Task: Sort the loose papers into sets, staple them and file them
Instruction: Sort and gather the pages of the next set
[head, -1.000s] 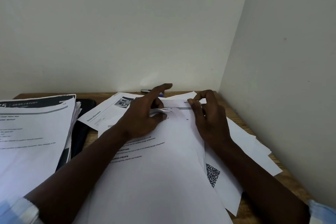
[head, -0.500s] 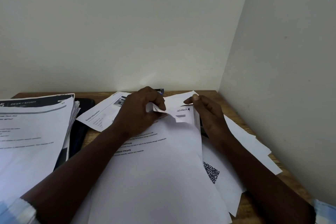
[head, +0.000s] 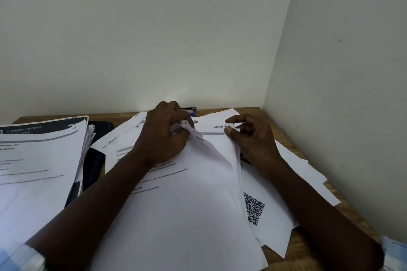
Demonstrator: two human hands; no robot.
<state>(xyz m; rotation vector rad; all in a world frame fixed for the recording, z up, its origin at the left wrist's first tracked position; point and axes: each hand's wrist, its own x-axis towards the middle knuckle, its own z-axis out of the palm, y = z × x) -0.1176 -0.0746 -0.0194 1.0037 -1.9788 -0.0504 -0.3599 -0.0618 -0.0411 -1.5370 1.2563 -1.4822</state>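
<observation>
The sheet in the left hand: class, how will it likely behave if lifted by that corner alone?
Likely floppy: the sheet bends where the left hand pinches its corner. It is probably light, and may slide over the loose papers beneath.

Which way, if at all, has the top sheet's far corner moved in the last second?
Yes. The left hand pinches the top sheet's corner and has peeled it up and leftward, toward the tall paper stack, uncovering the handwritten sheet beneath.

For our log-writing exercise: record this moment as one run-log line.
phase: sorting | left hand: pinches curled-back sheet corners | right hand: thumb touches sheet marked Section
</observation>
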